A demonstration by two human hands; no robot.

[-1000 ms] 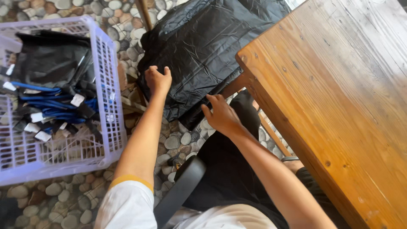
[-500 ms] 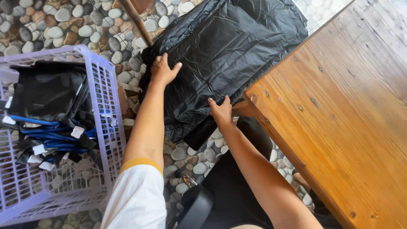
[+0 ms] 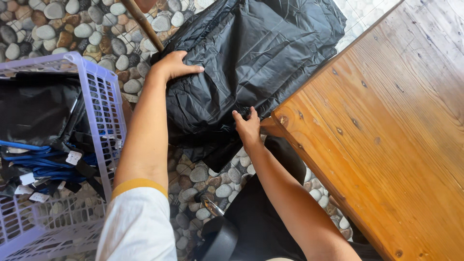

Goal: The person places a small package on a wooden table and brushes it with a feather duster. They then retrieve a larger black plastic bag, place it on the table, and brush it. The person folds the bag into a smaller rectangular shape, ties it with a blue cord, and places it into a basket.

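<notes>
A large black plastic bag (image 3: pixel 251 63) was seen lying on the pebble floor (image 3: pixel 63 24), filling the frame from the centre toward 12 o'clock. At 3 o'clock it was bordered by a wooden table (image 3: pixel 386 135), whose corner pressed close against the bag's lower edge. A thin wooden pole (image 3: pixel 142 21) was laid slantwise at 11 o'clock, just beside the bag.

At 9 o'clock a lilac plastic basket (image 3: pixel 104 106) was set, its slotted wall standing between the left arm and its contents. Black fabric items (image 3: pixel 34 111) and blue straps (image 3: pixel 38 162) were piled inside, with small white paper tags (image 3: pixel 73 157) attached; their markings were too small to be read.

The left hand (image 3: pixel 171 65) was laid flat and unclenched on the bag's left shoulder, fingers extended toward 3 o'clock, the arm stretched straight up from a white sleeve with a yellow cuff (image 3: pixel 137 183). The right hand (image 3: pixel 246 125) was closed around a pinch of the bag's lower edge, right at the table's corner, the forearm running down toward 5 o'clock. A black chair arm (image 3: pixel 220 237) was visible at 6 o'clock.
</notes>
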